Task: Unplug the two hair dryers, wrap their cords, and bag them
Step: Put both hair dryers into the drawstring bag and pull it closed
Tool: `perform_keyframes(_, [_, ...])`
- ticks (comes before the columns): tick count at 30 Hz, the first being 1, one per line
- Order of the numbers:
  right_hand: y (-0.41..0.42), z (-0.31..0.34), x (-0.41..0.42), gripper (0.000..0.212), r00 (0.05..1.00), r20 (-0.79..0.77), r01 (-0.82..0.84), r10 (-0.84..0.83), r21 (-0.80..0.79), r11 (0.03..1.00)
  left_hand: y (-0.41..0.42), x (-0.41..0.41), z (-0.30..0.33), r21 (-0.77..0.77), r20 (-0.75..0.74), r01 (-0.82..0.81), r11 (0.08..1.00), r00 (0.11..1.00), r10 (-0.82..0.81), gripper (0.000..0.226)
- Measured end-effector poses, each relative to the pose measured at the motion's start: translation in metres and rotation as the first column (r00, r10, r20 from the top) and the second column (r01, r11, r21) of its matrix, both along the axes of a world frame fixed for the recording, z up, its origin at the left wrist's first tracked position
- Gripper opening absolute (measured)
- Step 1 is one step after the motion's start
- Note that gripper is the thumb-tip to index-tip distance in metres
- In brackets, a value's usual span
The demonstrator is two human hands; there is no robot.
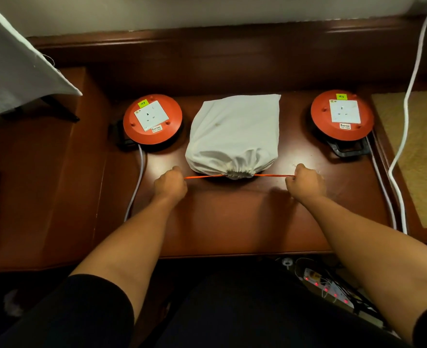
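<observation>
On the desk [232,222], between two red reels, sits the white bag [235,133], full and lumpy, its mouth gathered tight toward us. We hold the orange cord [272,175] on both sides: our left hand [170,184] is fisted round the left end, our right hand [305,182] fisted round the right end, and the cord runs straight and taut from each fist to the puckered neck. The hands are well apart, one either side of the bag. We judge this the last step, cinching the bag; the dryers are not visible, presumably inside, and we cannot confirm both are in there. Both reel sockets show nothing plugged in, which fits unplugging done. The next move likely calls for easing the pull once the neck is fully shut, maybe tying the ends, then letting go without dragging the bag off the edge. Writing: the left reel [152,121] has a yellow-green sticker that seems to read "M9" and a white label "5 METERS", smaller print under it unreadable. The right reel [342,116] has the same kind of sticker and label, text too small to be sure. A small logo sits at each socket plate's corner, too blurred to name a brand. White cables [405,116] run down the right side.
</observation>
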State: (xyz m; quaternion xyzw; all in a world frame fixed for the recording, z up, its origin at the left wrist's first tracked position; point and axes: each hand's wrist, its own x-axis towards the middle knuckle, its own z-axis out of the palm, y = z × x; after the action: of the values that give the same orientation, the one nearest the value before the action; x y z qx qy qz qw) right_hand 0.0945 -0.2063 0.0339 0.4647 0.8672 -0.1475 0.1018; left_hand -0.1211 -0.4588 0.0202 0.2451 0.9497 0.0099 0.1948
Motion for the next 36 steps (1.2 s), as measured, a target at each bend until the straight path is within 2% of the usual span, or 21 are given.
perform_keyframes(9, [0.003,0.000,-0.001,0.018,0.998,0.006,0.059,-0.059,0.002,0.998,0.004,-0.003,0.002,-0.081,-0.006,-0.121,0.989,0.993,0.121,0.024])
perform_keyframes(12, [0.003,0.003,-0.002,0.018,0.998,0.038,0.045,-0.046,0.024,0.999,0.007,-0.004,0.001,-0.105,-0.023,-0.119,0.987,0.993,0.117,0.026])
perform_keyframes(15, [0.006,0.006,-0.002,0.009,0.999,0.007,0.046,-0.046,0.007,0.999,0.002,-0.012,0.002,-0.120,-0.042,-0.109,0.987,0.994,0.104,0.026])
perform_keyframes(19, [0.010,0.007,-0.001,0.012,1.000,0.002,0.028,-0.028,0.027,0.999,-0.002,-0.017,0.003,-0.123,-0.060,-0.097,0.988,0.994,0.090,0.029])
perform_keyframes(24, [0.012,0.006,-0.001,0.009,0.998,0.039,0.040,-0.042,0.038,0.998,-0.007,-0.019,0.001,-0.125,-0.054,-0.160,0.979,0.987,0.154,0.028])
perform_keyframes(27, [0.021,0.006,0.002,0.010,0.994,0.057,0.098,-0.097,-0.010,0.995,-0.019,-0.029,-0.001,-0.127,-0.062,-0.159,0.979,0.986,0.152,0.030])
perform_keyframes(31, [0.029,0.001,0.010,0.004,0.998,0.028,0.066,-0.062,-0.142,0.988,-0.023,-0.031,-0.002,-0.111,-0.030,-0.076,0.991,0.997,0.074,0.032])
perform_keyframes(33, [0.028,-0.003,0.013,0.013,0.997,0.051,0.072,-0.063,-0.202,0.977,-0.022,-0.022,-0.004,-0.090,-0.012,-0.017,0.996,1.000,0.016,0.034])
perform_keyframes(36, [0.016,-0.011,0.009,0.047,0.999,0.043,0.011,-0.003,-0.186,0.982,-0.018,-0.004,-0.012,-0.058,-0.019,0.071,0.996,0.997,-0.073,0.050])
